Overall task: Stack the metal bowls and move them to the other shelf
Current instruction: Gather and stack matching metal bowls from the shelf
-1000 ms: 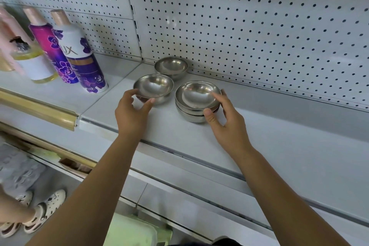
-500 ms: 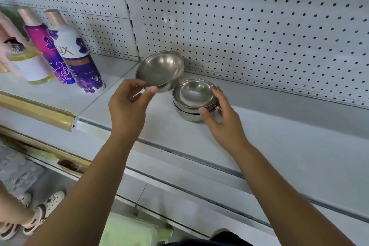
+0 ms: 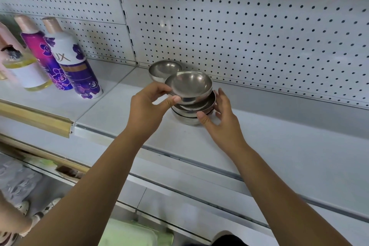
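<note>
Steel bowl [image 3: 188,85]: open side up and slightly tilted, it hangs over the bowl stack, directly above it. I cannot tell whether its underside touches the rim below.
Left hand [image 3: 147,108]: clamped on the steel bowl's near-left edge, thumb under the rim at the front and fingers curled against the far side.
Bowl stack [image 3: 187,119]: nested metal bowls stand on the grey shelf, near the back panel, with at least two rims showing one above the other.
Right hand [image 3: 223,126]: wrapped round the bowl stack, with the thumb tip on its front wall and the fingers curved up along its right side.
Lone bowl [image 3: 162,69]: stands by itself on the shelf, behind and left of the stack, close to the back panel.
Grey shelf [image 3: 279,146]: carries all the bowls, its front edge running across below both forearms.
Pegboard panel [image 3: 239,26]: white and perforated, it rises behind the shelf.
Neighbouring shelf [image 3: 60,102]: adjoins on the left, with a gold price rail [image 3: 36,119] along its front.
Bottles: a white-and-purple Lux bottle [image 3: 73,60], a magenta bottle [image 3: 40,52] and a clear pump bottle [image 3: 22,70] of yellow liquid stand side by side on the neighbouring shelf, well apart from the bowls.
</note>
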A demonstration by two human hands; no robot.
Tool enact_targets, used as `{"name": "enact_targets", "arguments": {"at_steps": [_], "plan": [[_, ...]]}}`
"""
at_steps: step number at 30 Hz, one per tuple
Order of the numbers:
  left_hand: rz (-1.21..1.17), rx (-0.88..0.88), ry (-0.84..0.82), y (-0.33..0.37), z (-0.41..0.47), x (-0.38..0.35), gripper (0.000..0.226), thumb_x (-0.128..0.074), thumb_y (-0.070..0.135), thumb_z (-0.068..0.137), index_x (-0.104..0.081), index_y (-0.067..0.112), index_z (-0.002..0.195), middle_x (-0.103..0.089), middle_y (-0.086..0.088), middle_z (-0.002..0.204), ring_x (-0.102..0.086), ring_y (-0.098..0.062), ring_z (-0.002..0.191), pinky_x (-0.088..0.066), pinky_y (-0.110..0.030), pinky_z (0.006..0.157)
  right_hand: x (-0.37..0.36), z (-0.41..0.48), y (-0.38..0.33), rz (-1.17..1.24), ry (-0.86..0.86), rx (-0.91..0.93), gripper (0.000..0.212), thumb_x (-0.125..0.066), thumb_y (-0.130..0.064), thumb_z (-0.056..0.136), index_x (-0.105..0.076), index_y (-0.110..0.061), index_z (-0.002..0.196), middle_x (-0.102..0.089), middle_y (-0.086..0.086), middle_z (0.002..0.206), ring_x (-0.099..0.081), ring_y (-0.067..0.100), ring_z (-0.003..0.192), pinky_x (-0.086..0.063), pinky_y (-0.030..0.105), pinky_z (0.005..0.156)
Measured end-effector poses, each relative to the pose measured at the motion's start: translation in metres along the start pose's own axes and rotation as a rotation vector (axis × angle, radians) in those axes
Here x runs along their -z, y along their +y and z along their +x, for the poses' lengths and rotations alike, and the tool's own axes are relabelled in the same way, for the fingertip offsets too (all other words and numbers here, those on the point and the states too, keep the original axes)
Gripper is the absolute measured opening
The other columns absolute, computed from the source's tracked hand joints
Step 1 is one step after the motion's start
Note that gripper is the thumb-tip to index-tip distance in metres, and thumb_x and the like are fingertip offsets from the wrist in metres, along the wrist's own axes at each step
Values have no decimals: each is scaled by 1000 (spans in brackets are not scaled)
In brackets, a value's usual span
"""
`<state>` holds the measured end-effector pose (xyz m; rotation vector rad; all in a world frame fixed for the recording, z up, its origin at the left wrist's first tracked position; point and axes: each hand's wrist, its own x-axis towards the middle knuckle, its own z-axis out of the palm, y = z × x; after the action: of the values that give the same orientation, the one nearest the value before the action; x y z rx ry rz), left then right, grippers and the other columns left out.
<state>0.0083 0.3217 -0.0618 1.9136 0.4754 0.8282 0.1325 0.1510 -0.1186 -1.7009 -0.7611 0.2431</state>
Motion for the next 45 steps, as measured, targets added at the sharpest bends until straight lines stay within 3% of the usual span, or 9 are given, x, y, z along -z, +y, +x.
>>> {"name": "enact_targets", "arguments": {"at_steps": [3, 9, 13, 23, 28, 30, 33, 37, 45], "plan": [[18, 12, -43, -4, 1, -1, 26, -86, 31, 78, -72, 20, 98, -77, 8, 98, -69, -5, 105, -54, -28, 99, 0, 0, -2, 1, -17, -13, 110, -68, -62, 80, -7, -30, 165, -33, -13, 166, -38, 9, 149, -33, 28, 120], [-1, -17, -79, -11, 1, 0, 24, -85, 23, 80, -72, 22, 100, -76, 9, 101, -71, -9, 105, -53, -32, 102, 0, 2, 1, -15, -24, -44, 112, -71, -57, 79, -5, -30, 165, -32, -13, 166, -40, 5, 144, -30, 2, 98], [27, -10, -80, -15, 1, -2, 23, -84, 27, 82, -71, 26, 102, -75, 10, 99, -69, -9, 104, -54, -33, 98, 0, 3, 0, -46, -28, -37, 100, -76, -50, 85, -18, -30, 164, -47, -22, 146, -45, -4, 130, -34, 2, 95], [39, -38, -106, -18, 4, 0, 42, -84, 28, 81, -68, 26, 120, -72, 14, 112, -66, -4, 111, -55, -33, 95, 2, 2, 0, -43, -19, -60, 90, -79, -46, 84, -30, -31, 158, -49, -24, 140, -49, -1, 131, -38, 6, 96], [35, 25, 5, -37, 24, 12, 48, -71, 32, 95, -54, 22, 139, -69, 4, 124, -66, -1, 108, -50, -13, 90, 2, 3, -2, -50, -55, -72, 112, -86, -52, 72, -21, -34, 161, -49, -21, 150, -48, 0, 136, -39, 15, 106], [92, 80, 52, -49, 41, 14, 50, -68, 39, 96, -53, 24, 141, -63, 6, 129, -62, -5, 112, -48, -16, 92, 1, 5, 0, -68, -63, -78, 115, -90, -50, 71, -20, -36, 161, -51, -19, 149, -49, 1, 136, -39, 18, 106], [137, 148, 61, -66, 70, 15, 47, -68, 43, 95, -54, 29, 138, -59, 5, 132, -56, -16, 122, -47, -33, 101, 1, 6, 2, -73, -41, -89, 114, -91, -46, 69, -23, -35, 161, -52, -23, 140, -49, -1, 131, -37, 12, 101], [181, 208, 44, -76, 102, 9, 41, -69, 38, 95, -59, 27, 133, -58, -2, 123, -55, -19, 119, -44, -30, 92, 2, 6, 3, -59, -28, -94, 111, -94, -44, 66, -31, -36, 157, -53, -32, 132, -53, -11, 124, -39, 2, 96], [70, 236, 66, -93, 123, 4, 28, -81, 22, 85, -65, 23, 107, -69, -3, 112, -66, -26, 110, -55, -36, 97, -1, 8, 4, -75, -4, -87, 108, -95, -44, 65, -34, -37, 154, -58, -23, 138, -54, -5, 130, -43, 12, 104]]}}
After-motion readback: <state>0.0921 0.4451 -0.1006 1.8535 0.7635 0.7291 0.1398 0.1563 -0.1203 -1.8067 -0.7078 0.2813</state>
